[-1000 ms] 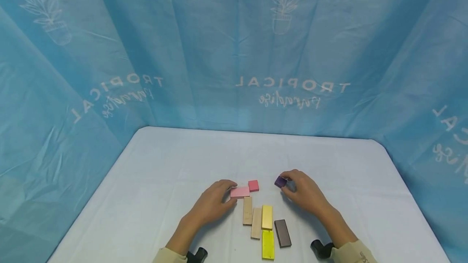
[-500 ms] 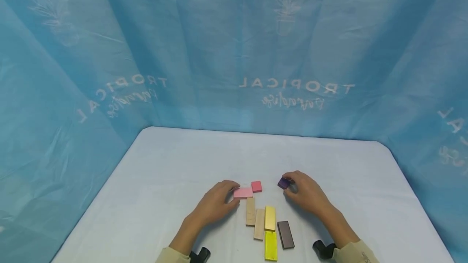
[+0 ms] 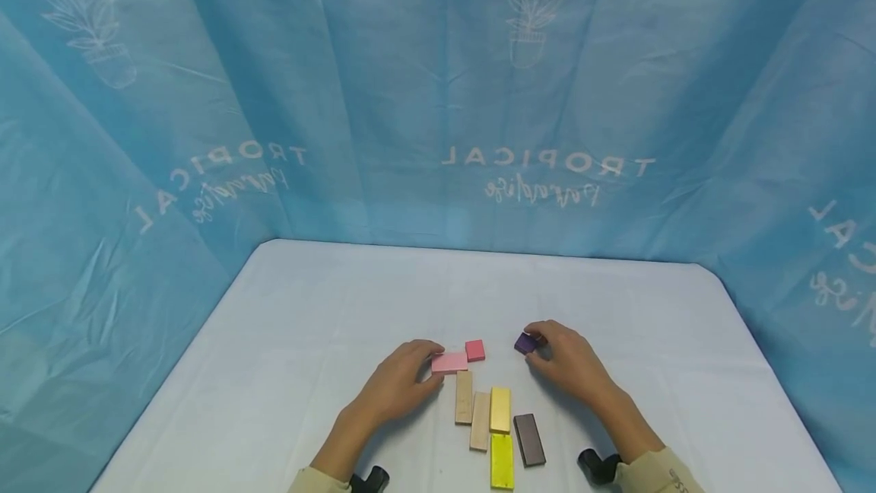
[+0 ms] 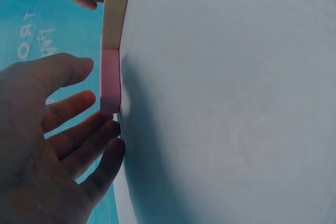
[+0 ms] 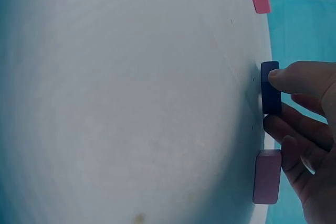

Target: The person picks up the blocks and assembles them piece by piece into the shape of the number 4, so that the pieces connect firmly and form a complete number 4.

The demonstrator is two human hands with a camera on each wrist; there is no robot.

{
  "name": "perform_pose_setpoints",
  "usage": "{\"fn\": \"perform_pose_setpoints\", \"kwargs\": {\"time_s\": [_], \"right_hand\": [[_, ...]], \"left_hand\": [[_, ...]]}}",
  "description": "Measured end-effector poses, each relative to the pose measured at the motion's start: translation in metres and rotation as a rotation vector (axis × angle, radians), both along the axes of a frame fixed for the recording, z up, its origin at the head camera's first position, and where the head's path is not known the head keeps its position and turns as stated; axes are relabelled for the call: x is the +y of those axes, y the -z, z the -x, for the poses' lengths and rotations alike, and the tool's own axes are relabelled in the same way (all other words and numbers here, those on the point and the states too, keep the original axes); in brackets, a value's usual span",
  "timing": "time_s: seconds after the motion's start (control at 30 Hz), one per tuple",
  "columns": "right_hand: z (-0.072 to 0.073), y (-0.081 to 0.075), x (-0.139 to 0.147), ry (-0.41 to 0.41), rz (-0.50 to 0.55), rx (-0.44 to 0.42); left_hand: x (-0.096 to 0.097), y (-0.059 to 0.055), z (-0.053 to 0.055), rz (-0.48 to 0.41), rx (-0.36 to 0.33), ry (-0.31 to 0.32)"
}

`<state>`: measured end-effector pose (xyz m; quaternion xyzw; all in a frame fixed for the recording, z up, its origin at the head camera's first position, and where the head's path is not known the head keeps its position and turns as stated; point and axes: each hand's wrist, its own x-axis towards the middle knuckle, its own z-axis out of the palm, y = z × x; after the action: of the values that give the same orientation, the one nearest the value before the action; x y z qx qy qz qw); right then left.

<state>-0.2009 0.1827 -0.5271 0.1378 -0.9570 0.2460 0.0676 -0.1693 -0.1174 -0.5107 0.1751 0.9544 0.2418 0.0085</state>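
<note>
My left hand (image 3: pixel 400 383) curves around the left end of a light pink block (image 3: pixel 449 363) lying on the white table. In the left wrist view, its thumb and loosely bent fingers stand a little apart from this pink block (image 4: pixel 110 81). My right hand (image 3: pixel 571 360) pinches a dark purple block (image 3: pixel 525 343) at the table. The right wrist view has the thumb on the face of this dark block (image 5: pixel 271 93) and fingertips at its lower end. A small red-pink block (image 3: pixel 475 350) touches the light pink one's right end.
Two wooden blocks (image 3: pixel 463 397) and two yellow blocks (image 3: pixel 500 410) lie staggered between the forearms, with a grey-brown block (image 3: pixel 530 440) to their right. By the right little finger is a mauve block (image 5: pixel 268 177). Blue curtains (image 3: pixel 438 97) rise behind the white table (image 3: pixel 342 287).
</note>
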Motion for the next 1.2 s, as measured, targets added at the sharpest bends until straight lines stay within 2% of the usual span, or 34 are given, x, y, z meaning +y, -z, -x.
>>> {"fn": "perform_pose_setpoints", "kwargs": {"time_s": [0.63,0.9,1.2], "right_hand": [[-0.0010,-0.0021,0.0003,-0.005,-0.017,-0.007],[-0.0005,-0.0009,-0.0015,-0.006,-0.037,-0.017],[-0.0011,-0.0018,-0.0020,-0.013,-0.036,-0.004]], "left_hand": [[-0.0033,0.0021,0.0031,-0.017,0.019,0.020],[-0.0041,0.0038,0.0030,-0.008,0.003,0.001],[-0.0025,0.0038,0.0032,-0.008,0.034,0.008]]}}
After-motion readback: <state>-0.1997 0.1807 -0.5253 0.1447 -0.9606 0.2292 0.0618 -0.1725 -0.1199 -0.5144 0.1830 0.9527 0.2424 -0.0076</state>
